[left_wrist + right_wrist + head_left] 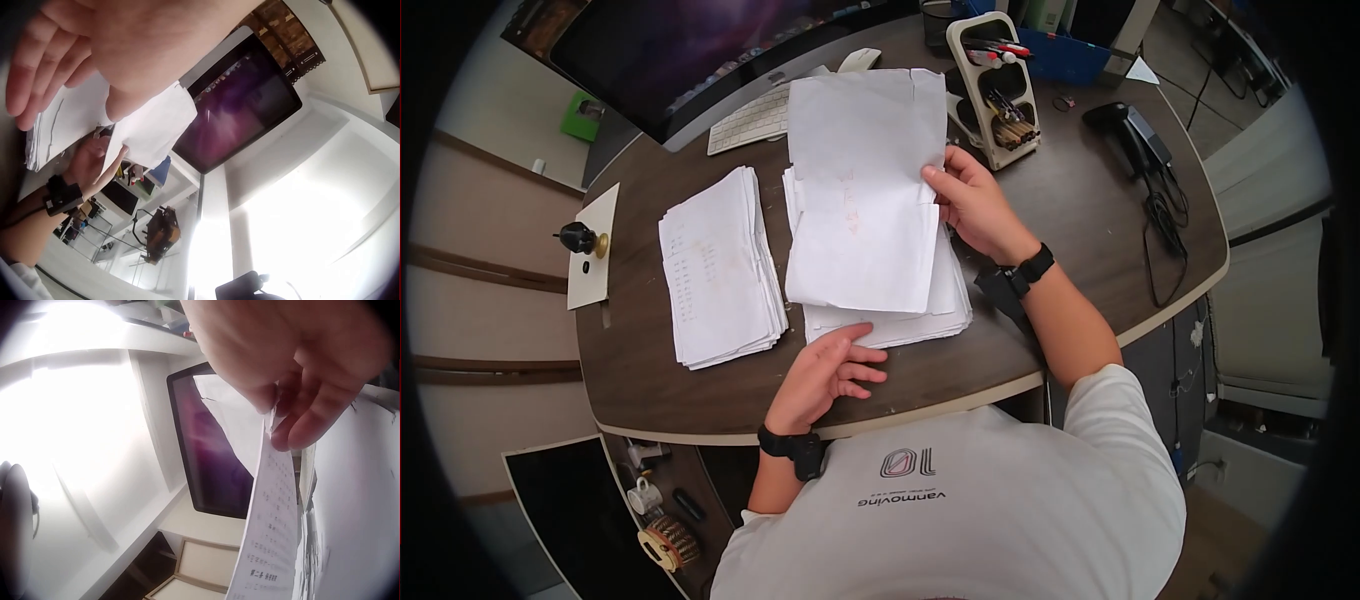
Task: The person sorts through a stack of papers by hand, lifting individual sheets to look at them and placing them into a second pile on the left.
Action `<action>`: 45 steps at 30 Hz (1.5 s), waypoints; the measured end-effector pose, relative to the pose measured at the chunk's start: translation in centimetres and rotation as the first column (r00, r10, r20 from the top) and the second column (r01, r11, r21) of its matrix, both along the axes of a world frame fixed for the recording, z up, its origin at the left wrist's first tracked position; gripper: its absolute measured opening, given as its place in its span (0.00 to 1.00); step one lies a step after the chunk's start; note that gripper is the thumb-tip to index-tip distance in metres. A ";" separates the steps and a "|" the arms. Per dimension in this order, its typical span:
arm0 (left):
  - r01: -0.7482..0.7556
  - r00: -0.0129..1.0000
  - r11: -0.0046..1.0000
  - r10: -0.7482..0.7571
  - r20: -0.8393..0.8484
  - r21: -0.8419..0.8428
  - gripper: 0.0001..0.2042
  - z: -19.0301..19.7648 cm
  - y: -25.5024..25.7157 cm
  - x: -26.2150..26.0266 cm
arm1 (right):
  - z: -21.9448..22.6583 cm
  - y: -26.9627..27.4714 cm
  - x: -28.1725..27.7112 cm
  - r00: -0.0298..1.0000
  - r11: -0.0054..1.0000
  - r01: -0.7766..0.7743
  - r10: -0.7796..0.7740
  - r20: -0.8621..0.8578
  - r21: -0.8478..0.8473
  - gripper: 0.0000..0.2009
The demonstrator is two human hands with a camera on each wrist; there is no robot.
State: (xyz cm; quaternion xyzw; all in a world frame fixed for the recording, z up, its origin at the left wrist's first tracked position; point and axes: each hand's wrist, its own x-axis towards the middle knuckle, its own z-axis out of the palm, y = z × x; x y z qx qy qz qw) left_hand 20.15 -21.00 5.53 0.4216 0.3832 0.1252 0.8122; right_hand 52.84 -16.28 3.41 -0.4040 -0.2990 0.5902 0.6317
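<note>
My right grip (980,205) pinches papers (865,190), my left grip (822,384) wide near the surface's (625,340) front edge; pens (1002,54) fill the organizer (1012,156).

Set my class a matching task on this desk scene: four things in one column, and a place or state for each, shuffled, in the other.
1. Right hand
2. Left hand
3. Keyboard
4. Pale holder

A. In front of the monitor
B. Open, at the near edge of a paper stack
C. Filled with pens
D. Pinching a raised sheet

Pairs: 1-D, 2-B, 3-A, 4-C
</note>
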 end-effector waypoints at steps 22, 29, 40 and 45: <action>-0.861 0.505 0.477 0.842 0.190 0.175 0.13 0.5 3.0 -9.8 | -1.3 -0.5 -0.1 0.495 0.961 0.229 -0.253 0.832 0.156 0.22; -0.899 0.434 0.416 0.889 0.145 0.139 0.13 -1.2 4.1 -13.2 | -1.0 -0.6 -0.8 0.362 0.978 0.207 -0.110 0.925 0.036 0.37; -0.822 0.565 0.564 0.825 -0.017 0.080 0.12 -4.5 4.4 -13.6 | -1.2 -0.3 -0.7 0.445 0.967 0.256 -0.132 0.886 0.016 0.39; -0.809 0.580 0.584 0.811 -0.071 0.068 0.13 -4.7 4.7 -14.0 | -0.3 0.1 -0.8 0.244 0.964 0.261 -0.016 0.970 -0.050 0.36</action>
